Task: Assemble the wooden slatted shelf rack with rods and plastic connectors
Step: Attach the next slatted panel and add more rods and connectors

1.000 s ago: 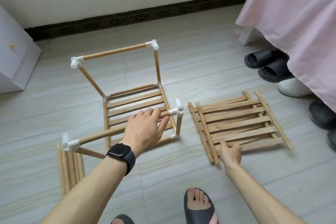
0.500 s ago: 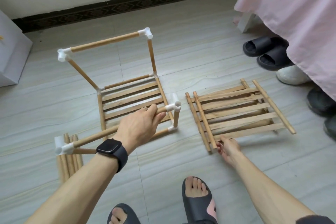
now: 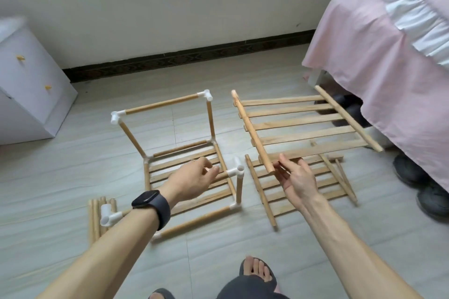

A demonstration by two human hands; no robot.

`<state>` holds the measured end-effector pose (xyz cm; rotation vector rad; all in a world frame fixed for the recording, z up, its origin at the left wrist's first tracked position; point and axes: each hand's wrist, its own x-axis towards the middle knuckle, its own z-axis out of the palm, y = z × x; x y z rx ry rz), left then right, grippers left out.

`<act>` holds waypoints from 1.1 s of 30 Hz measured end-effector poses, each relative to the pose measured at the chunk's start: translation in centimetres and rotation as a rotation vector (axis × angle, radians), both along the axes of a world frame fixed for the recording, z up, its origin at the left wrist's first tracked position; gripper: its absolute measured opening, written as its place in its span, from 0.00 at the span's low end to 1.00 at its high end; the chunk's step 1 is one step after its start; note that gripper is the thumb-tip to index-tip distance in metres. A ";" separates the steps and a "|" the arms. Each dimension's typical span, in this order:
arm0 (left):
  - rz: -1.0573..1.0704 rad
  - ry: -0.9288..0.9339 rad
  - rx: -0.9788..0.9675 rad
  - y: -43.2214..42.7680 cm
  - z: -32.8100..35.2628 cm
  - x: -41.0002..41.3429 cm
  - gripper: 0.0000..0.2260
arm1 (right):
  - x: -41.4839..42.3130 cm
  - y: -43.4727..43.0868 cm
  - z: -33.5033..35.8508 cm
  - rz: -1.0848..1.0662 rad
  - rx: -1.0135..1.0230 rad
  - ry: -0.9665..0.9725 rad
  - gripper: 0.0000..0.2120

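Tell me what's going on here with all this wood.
A person is assembling a rack. Their left hand grips the front rod of the half-built frame of wooden rods and white plastic connectors. Their right hand pinches a loose wooden slatted panel, held tilted above a second slatted panel lying flat. Spare wooden rods lie beside the frame.

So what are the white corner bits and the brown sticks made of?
The corner bits look like smooth white plastic: even colour, slightly shiny, moulded shape. The sticks look like bare light-brown wood, with faint grain; I can't tell if they're varnished.
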<state>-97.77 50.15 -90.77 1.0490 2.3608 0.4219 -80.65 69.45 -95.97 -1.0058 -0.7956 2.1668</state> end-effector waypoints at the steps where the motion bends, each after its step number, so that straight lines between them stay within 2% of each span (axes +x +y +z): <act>1: 0.047 -0.042 0.052 -0.4 0.9 -0.1 0.22 | -0.7 -1.0 1.4 0.036 0.025 0.028 0.14; 5: 0.362 -0.472 0.409 -1.6 4.2 -0.3 0.24 | -4.0 -5.8 5.6 0.222 0.163 0.093 0.10; 7: 0.490 -0.587 0.586 -1.9 5.4 -0.2 0.24 | -6.0 -8.5 6.7 0.309 0.225 0.114 0.08; 9: 0.712 -0.647 0.778 -2.0 6.3 -0.2 0.19 | -7.9 -11.1 7.5 0.390 0.241 0.152 0.08; 12: 1.111 -0.507 0.963 -3.2 7.0 -1.1 0.17 | -9.7 -14.1 8.6 0.574 0.312 0.145 0.10; 14: 1.240 -0.349 0.989 -5.2 7.2 -2.0 0.19 | -9.6 -14.9 9.0 0.716 0.423 0.071 0.11; 16: 1.254 -0.123 0.883 -8.1 6.8 -3.1 0.19 | -8.6 -14.7 8.9 0.728 0.559 -0.010 0.09; 19: 1.210 0.135 0.726 -12.8 5.6 -4.6 0.19 | -6.6 -11.7 8.2 0.399 0.964 -0.187 0.07; 21: 1.188 0.176 0.692 -15.3 4.6 -5.3 0.21 | -6.0 -8.8 7.7 0.198 1.132 -0.348 0.14; 22: 1.179 0.178 0.685 -16.3 4.1 -5.5 0.22 | -6.1 -7.3 7.2 0.183 1.160 -0.438 0.20; 24: 1.175 0.129 0.717 -17.5 3.4 -5.9 0.23 | -6.7 -4.8 6.0 0.323 1.102 -0.599 0.29; 28: 1.168 -0.046 0.840 -17.1 2.6 -5.5 0.20 | -7.7 -3.5 3.6 0.686 0.807 -0.551 0.25; 33: 1.117 -0.211 0.963 -15.5 1.8 -6.1 0.17 | -8.1 -3.5 2.5 0.738 0.840 -0.515 0.20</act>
